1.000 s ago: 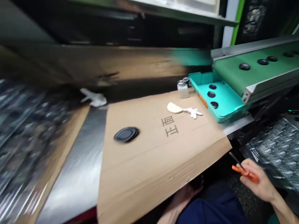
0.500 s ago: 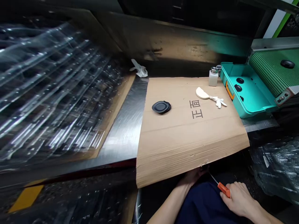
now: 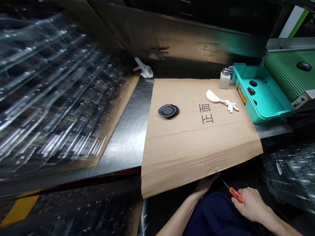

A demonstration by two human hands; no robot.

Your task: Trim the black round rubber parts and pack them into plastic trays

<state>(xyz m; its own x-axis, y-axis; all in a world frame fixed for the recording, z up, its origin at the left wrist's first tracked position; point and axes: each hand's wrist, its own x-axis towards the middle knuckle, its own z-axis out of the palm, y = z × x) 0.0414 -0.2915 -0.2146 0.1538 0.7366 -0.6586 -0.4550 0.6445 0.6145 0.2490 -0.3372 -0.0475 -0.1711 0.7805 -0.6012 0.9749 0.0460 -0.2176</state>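
- Right hand (image 3: pixel 251 205): I see it low at the near edge of the view, fingers curled around a tool with an orange handle (image 3: pixel 236 194); the thin metal tip points up toward the cardboard edge.
- Left hand (image 3: pixel 205 185): mostly tucked under the near edge of the cardboard sheet (image 3: pixel 197 141) — I cannot tell whether its fingers are spread or closed.
- Black disc (image 3: pixel 168 110): lies flat on the cardboard, well apart from both hands.
- White bottle (image 3: pixel 224 79): upright at the far edge, just beside the teal tray (image 3: pixel 268 101).
- Clear plastic trays (image 3: pixel 49 91): stacked at left — blurred.
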